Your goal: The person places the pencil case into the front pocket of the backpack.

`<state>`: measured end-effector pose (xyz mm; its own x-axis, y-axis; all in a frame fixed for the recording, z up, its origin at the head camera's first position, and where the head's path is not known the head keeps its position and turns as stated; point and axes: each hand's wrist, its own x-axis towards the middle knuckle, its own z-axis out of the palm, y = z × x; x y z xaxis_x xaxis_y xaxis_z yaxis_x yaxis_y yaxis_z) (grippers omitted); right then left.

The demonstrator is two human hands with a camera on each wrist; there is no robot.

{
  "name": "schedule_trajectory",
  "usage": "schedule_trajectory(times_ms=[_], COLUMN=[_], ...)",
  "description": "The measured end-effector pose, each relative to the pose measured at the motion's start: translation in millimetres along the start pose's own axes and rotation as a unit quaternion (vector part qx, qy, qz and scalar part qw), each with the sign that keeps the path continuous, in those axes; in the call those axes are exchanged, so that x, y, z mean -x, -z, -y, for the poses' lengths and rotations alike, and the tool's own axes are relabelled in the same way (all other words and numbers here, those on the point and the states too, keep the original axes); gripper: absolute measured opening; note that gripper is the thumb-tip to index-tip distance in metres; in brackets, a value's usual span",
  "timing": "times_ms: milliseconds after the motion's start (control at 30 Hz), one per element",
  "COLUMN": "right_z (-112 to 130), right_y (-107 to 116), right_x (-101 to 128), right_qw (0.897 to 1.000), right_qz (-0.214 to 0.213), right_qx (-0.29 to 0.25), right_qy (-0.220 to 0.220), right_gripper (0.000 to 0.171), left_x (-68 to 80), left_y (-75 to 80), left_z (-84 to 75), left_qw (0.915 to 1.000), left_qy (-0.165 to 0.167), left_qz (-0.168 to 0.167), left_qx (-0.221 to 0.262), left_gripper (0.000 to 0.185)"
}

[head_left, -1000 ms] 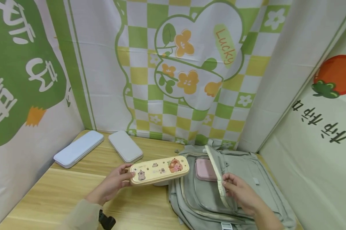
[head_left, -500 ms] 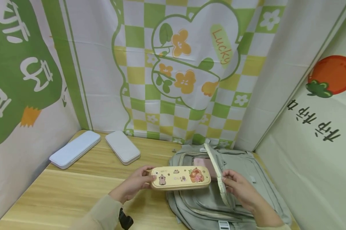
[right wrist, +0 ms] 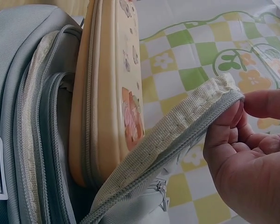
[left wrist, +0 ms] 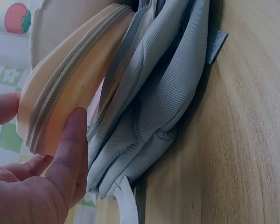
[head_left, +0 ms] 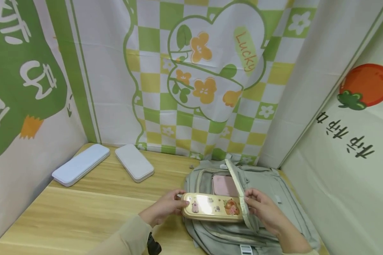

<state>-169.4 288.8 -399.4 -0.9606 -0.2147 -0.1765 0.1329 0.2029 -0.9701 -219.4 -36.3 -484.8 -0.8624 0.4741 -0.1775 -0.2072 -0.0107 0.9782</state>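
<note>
My left hand (head_left: 166, 207) grips the left end of a yellow zippered pencil case (head_left: 207, 208) with cartoon pictures on its lid. Its right end lies behind the raised flap (head_left: 237, 187) of a grey backpack (head_left: 284, 198), over the open pocket. My right hand (head_left: 264, 210) pinches that flap's pale edge and holds it up; the right wrist view shows thumb and fingers on the zipper edging (right wrist: 177, 135). Inside the pocket, partly hidden, is a pink case (head_left: 224, 185). The left wrist view shows thumb and fingers around the pencil case (left wrist: 70, 88), along its zipper.
A light blue case (head_left: 81, 164) and a pale grey case (head_left: 135, 163) lie at the back left of the wooden table (head_left: 83, 219). Printed curtains (head_left: 191, 88) stand behind the table and at both sides. A white buckle (head_left: 246, 250) is at the backpack's front.
My left hand has carried the pencil case rightward and slightly down, from beside the backpack to over its pocket, one end behind the flap. My right hand keeps the flap raised.
</note>
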Motion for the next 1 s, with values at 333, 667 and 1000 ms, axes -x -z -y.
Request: schedule_trajectory(times_ms=[333,667,1000], right_z=[-3,-4,-2], right_y=[-2,-4,-12], right_x=[-2,-3,-6], right_qw=[1.0,1.0,1.0], right_qz=[0.017,0.014,0.01], right_qx=[0.002,0.003,0.01], right_qy=[-0.001,-0.009,-0.001], right_gripper=[0.005,0.005,0.005], left_x=[-5.7,-14.4,-24.3], left_y=[-13.4,-36.3,-57.6], left_z=[-2.5,-9.3,-10.9], left_qw=[0.9999,0.9997,0.9994], left_qy=[0.003,0.008,0.017], left_qz=[-0.007,-0.02,-0.021], left_qx=[-0.008,-0.011,-0.02], left_gripper=[0.055,0.053,0.042])
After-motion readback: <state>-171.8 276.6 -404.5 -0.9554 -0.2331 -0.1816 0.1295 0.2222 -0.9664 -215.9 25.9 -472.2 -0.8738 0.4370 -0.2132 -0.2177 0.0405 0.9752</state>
